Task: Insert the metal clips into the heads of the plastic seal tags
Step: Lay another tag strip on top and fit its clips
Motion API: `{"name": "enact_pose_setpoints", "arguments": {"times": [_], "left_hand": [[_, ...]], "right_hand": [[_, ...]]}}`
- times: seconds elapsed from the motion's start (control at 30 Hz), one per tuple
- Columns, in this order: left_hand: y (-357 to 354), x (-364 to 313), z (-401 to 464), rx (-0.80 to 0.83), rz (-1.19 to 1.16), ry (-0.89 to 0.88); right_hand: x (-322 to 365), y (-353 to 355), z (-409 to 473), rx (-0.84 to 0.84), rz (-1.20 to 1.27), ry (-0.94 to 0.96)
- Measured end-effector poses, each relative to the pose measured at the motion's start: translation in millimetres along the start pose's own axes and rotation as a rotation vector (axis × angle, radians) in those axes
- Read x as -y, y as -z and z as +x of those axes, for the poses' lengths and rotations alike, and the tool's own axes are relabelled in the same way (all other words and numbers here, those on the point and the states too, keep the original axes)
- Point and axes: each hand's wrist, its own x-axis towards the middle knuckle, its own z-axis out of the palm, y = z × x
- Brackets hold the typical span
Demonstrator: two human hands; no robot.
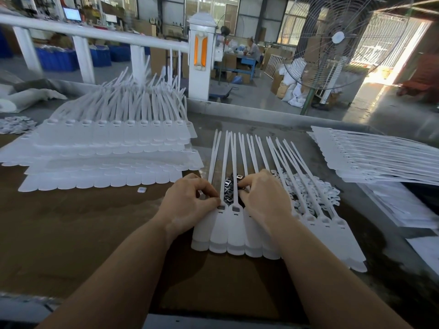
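1. Row of seal tags [235, 233] lies flat on the counter [95, 222] right in front of me: white plastic, joined side by side, rounded paddle ends toward me, long thin straps fanning away. Each head has a small rectangular slot; 2 show between my hands.
2. Metal clips [229, 186] sit in a loose pile under the straps, just past the heads: small, shiny, bent squarish bits. White plastic bits [313, 188] heaped to the right of them.
3. Left hand [190, 203]: fingers curled, thumb & forefinger tips pinched together at a tag head; too small to tell if there's a clip in there.
4. Right hand [263, 198]: knuckles up, fingers curled down into the clip pile, pinching at clips.
5. More tag stacks: big one [107, 148] left, another [380, 157] right. Counter top brown, matte.
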Motion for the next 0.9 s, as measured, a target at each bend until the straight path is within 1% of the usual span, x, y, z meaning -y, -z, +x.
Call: {"name": "enact_pose_setpoints", "arguments": {"times": [0.17, 0.6, 0.77, 0.9], "left_hand": [[0, 1, 1, -0.005, 0.003, -0.004], [0, 3, 1, -0.008, -0.009, -0.006], [0, 2, 1, -0.009, -0.025, -0.008], [0, 3, 1, -0.006, -0.02, -0.01]], "right_hand": [[0, -4, -2, -0.068, -0.006, -0.001], [-1, -7, -3, -0.132, 0.049, -0.001], [-5, 0, -3, -0.178, 0.191, -0.004], [-10, 12, -4, -0.201, 0.258, 0.015]]}}
